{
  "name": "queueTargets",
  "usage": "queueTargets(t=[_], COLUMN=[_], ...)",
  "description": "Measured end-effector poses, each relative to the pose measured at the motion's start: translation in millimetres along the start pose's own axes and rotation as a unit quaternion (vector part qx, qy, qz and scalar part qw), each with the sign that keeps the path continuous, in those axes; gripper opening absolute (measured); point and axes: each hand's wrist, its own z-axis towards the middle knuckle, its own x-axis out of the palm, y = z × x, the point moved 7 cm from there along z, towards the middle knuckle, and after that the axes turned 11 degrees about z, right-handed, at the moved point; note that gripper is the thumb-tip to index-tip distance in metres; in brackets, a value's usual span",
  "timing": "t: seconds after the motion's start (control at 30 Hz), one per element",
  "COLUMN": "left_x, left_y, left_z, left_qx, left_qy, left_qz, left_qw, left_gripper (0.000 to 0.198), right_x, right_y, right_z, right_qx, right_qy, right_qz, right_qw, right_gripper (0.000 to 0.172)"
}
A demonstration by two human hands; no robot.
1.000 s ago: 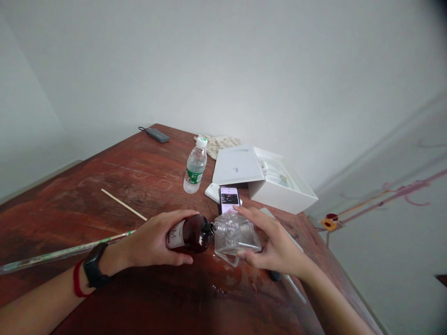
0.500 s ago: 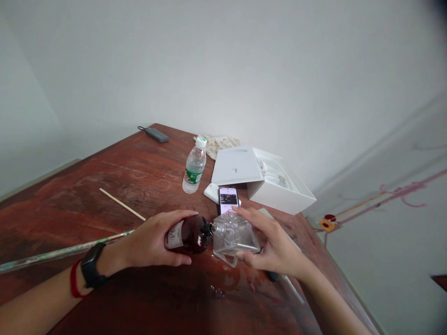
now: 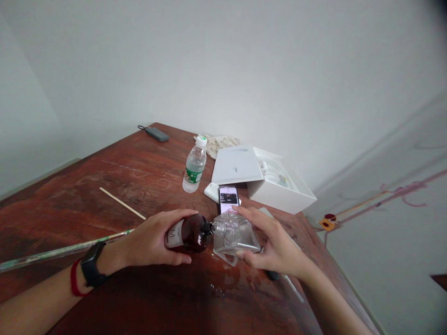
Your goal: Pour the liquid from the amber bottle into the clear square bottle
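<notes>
In the head view, my left hand [image 3: 157,239] is wrapped round a dark brown bottle [image 3: 196,233] with a pale label, tilted on its side with its neck pointing right. Its mouth meets the neck of a clear square bottle [image 3: 237,236], which is also tipped over, neck to the left. My right hand [image 3: 268,237] grips that clear bottle by its base end, thumb below and fingers above. Whether liquid passes between the two mouths I cannot make out. Wet drops [image 3: 217,289] lie on the wooden table [image 3: 157,298] below them.
A capped water bottle [image 3: 194,165] stands behind my hands. Beyond the clear bottle are a phone [image 3: 228,197], a white case [image 3: 211,191] and an open white box [image 3: 279,195]. A thin stick [image 3: 122,203] and a long wrapped packet [image 3: 63,251] lie left; a black cap-like piece [image 3: 273,275] lies right.
</notes>
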Motion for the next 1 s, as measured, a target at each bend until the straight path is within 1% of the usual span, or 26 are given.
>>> queueTargets(t=[0.17,0.5,0.67,0.87,1.0], left_x=[-0.4,0.9,-0.3,0.9,1.2], left_y=[0.9,1.7,1.4,1.8,1.8], left_z=[0.4,0.1,-0.8,-0.4,-0.1], left_qx=[-0.006,-0.008,-0.006,-0.010,-0.008], left_qy=[-0.001,0.006,-0.002,0.007,0.007], left_qz=[0.001,-0.001,-0.001,-0.007,-0.009], left_qw=[1.000,1.000,1.000,1.000,1.000], left_gripper=[0.091,0.090,0.090,0.090,0.090], right_x=[-0.5,-1.3,0.1,-0.5,-0.4], right_y=[-0.6,3.1,0.0,-1.5,-0.9], right_z=[0.0,0.9,0.6,-0.5,-0.4], right_qx=[0.006,-0.006,0.005,0.014,0.017], right_qy=[0.002,0.001,0.004,-0.001,0.000], right_qz=[-0.006,-0.010,-0.007,0.003,0.007], right_qw=[1.000,1.000,1.000,1.000,1.000], right_gripper=[0.078,0.079,0.079,0.080,0.078])
